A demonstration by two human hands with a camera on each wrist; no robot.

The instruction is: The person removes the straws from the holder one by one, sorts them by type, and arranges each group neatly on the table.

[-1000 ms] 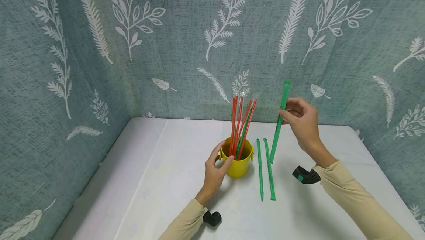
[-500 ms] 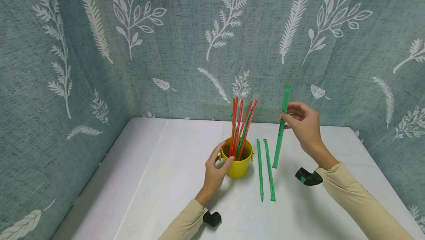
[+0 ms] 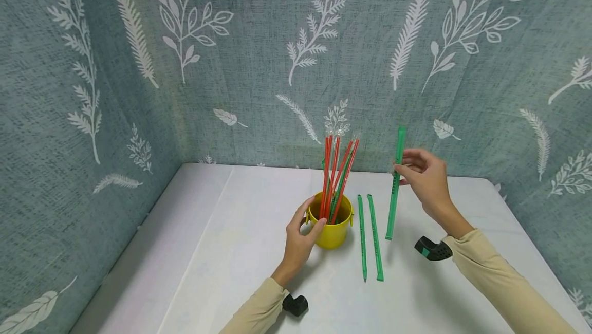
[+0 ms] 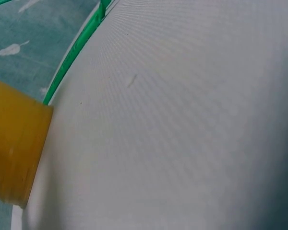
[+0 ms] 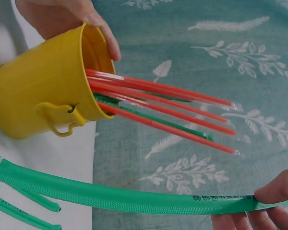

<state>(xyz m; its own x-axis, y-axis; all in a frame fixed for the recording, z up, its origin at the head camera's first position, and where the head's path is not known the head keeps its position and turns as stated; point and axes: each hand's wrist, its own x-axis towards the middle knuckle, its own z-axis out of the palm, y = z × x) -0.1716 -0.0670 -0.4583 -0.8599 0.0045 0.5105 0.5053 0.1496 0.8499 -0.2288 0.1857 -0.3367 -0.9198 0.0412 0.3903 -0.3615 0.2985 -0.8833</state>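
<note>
My left hand [image 3: 297,244] holds the small yellow bucket [image 3: 330,236] by its rim, thumb at the near side and fingers at the left. Several red straws [image 5: 182,91] in clear wrappers lean out of the bucket, with green straws [image 5: 168,126] among them. Between thumb and fingers, my right hand [image 3: 427,177] pinches a green paper-wrapped straw [image 3: 394,198], nearly upright to the right of the bucket. Dark printing shows along its wrapper in the right wrist view. The left wrist view catches only the bucket's side [image 4: 17,143] and a green straw [image 4: 77,48], not the hand.
Two more green wrapped straws [image 3: 362,236] lie side by side on the white table [image 3: 231,252], just right of the bucket. Behind the table hangs a teal cloth [image 3: 259,56] with white leaf patterns. A black wrist camera [image 3: 433,249] sits below the right hand.
My right hand has come slightly right and toward me, and the pinched straw stands more upright, its lower end away from the lying straws. The left hand and bucket have stayed put.
</note>
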